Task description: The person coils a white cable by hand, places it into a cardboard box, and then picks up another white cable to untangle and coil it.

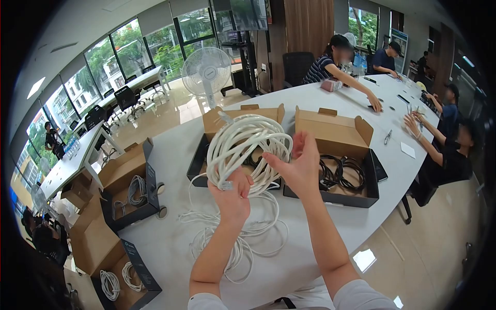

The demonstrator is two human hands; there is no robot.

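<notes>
A thick coil of white network cable (pixel 248 139) is held up in front of me, with a clear plug showing near its lower left. My left hand (pixel 231 194) is closed round the bottom of the coil. Beside its right edge, my right hand (pixel 299 163) has thumb and fingers spread, the thumb right at the loops. More white cable (pixel 243 243) lies in loose loops on the table below. Behind the coil, an open box (pixel 196 168) is partly hidden. To the right, another open box (pixel 336 196) contains coiled black cables (pixel 343 173).
On the left of the white table (pixel 170 248), an open box (pixel 132 214) holds grey cable, and a nearer box (pixel 139 297) holds white coils. Several people sit along the far and right sides; one person's hand (pixel 374 102) rests on the table. A fan (pixel 206 72) stands behind.
</notes>
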